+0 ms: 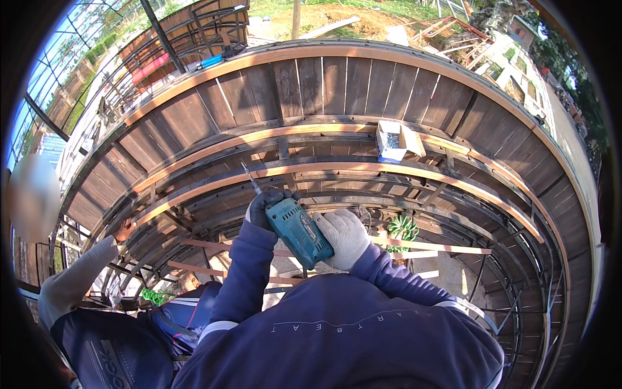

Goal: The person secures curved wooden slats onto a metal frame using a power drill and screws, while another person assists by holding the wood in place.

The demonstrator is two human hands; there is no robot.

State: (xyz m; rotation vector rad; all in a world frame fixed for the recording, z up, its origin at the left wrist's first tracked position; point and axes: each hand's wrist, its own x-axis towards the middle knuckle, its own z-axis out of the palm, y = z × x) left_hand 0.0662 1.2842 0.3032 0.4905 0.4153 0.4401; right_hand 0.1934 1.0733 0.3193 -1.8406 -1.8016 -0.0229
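A teal power drill (pixel 299 235) is held in front of my chest, tilted so its long thin bit (pixel 249 174) points up and to the left. My left hand (pixel 260 209), in a dark glove, wraps round the drill's front end. On the drill's right rear side, my right hand (pixel 345 237) in a pale grey glove grips it; the fingers beneath are partly hidden. Past the bit's tip curves a wooden strip (pixel 324 167) on a dark frame, apart from the bit as far as I can tell. An open white box (pixel 390 144) of small metal fasteners rests on the strips.
At left, a co-worker's hand (pixel 123 231) touches the curved frame. Slatted dark boards (pixel 324 87) form a curved wall ahead, with a blue-handled tool (pixel 211 61) on its top edge. Loose wooden strips (pixel 447 247) and a green plant (pixel 403 228) lie below.
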